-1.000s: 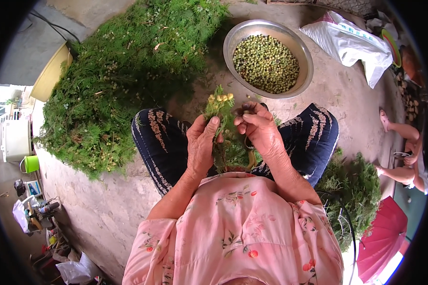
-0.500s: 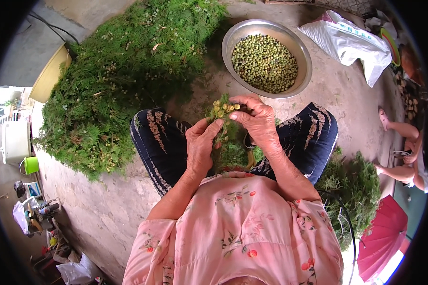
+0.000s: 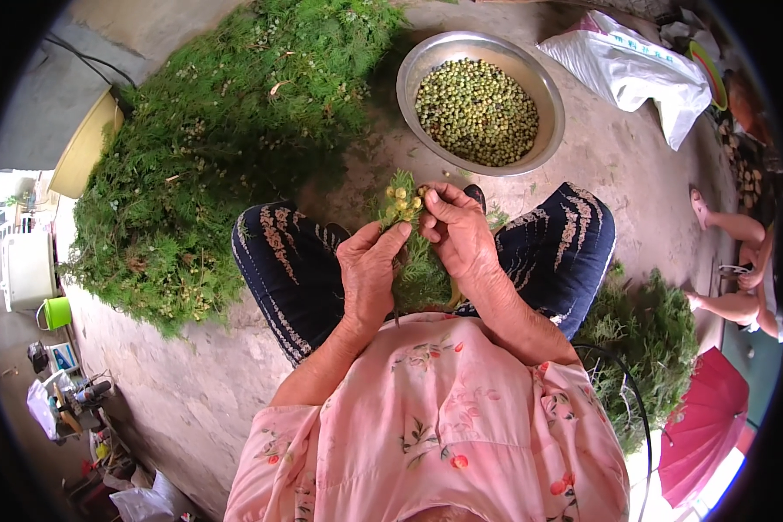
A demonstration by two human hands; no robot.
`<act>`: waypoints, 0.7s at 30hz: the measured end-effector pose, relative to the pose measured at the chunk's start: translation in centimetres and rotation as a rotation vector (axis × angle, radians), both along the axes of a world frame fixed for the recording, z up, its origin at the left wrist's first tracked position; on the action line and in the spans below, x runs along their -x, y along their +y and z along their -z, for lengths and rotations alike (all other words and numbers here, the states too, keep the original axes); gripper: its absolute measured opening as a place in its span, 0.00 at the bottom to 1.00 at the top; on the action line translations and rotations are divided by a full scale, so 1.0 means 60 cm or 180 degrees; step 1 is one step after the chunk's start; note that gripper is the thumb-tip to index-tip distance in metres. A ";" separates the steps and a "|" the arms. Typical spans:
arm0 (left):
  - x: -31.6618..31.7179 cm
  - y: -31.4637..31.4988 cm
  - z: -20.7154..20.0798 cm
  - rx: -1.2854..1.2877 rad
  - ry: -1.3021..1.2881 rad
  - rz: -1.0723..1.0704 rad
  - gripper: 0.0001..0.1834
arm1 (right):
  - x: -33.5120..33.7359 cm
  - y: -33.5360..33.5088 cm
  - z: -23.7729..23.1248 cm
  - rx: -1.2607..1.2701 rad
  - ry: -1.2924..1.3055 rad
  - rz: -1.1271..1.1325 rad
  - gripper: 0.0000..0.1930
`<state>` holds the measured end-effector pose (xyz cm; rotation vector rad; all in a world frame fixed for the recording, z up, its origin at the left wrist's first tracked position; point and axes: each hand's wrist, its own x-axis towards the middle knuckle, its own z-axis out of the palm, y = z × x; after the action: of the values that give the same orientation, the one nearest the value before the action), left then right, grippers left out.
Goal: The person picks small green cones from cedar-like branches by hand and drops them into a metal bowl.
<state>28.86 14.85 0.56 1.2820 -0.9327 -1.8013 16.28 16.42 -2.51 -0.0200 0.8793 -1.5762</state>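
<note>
My left hand (image 3: 370,265) pinches an evergreen sprig (image 3: 398,184) between thumb and fingers, in front of my lap. A cluster of round yellow-green cones (image 3: 401,207) sits on the sprig, just above the left thumb. My right hand (image 3: 463,233) is closed at the cluster's right side, its thumb and forefinger pinched on a small cone (image 3: 423,191). The other right fingers curl under, and what lies inside them is hidden. Beyond the hands stands a wide metal basin (image 3: 552,130) holding many small round green and yellowish cones. More green foliage lies between my knees, below the hands.
A large heap of cut evergreen branches (image 3: 200,174) lies on the left, beside a yellow tub (image 3: 87,143). A smaller branch pile (image 3: 639,348) is at the right. Back right lies a white sack (image 3: 631,70). Another person's bare legs (image 3: 731,226) and a red umbrella (image 3: 705,418) are farther right.
My right thumb and fingers have drawn from over the cone cluster to its right side, and the hand has turned. The left hand keeps its hold on the sprig. The view has shifted slightly.
</note>
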 end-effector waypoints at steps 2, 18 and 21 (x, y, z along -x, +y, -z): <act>0.010 0.004 0.000 0.0006 0.0046 -0.0087 0.04 | -0.001 0.001 0.001 0.0045 -0.0060 0.0060 0.07; -0.010 -0.011 -0.016 0.0053 -0.0289 -0.0056 0.03 | 0.075 0.006 -0.020 0.0806 -0.0181 -0.0218 0.05; -0.011 -0.010 -0.016 0.0035 -0.0341 0.0047 0.04 | 0.050 0.010 -0.032 0.0412 0.1316 -0.0908 0.07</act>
<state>29.53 14.28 1.52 1.3792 -1.0114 -1.7507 13.26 17.04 -0.59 -0.5575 1.0387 -1.3762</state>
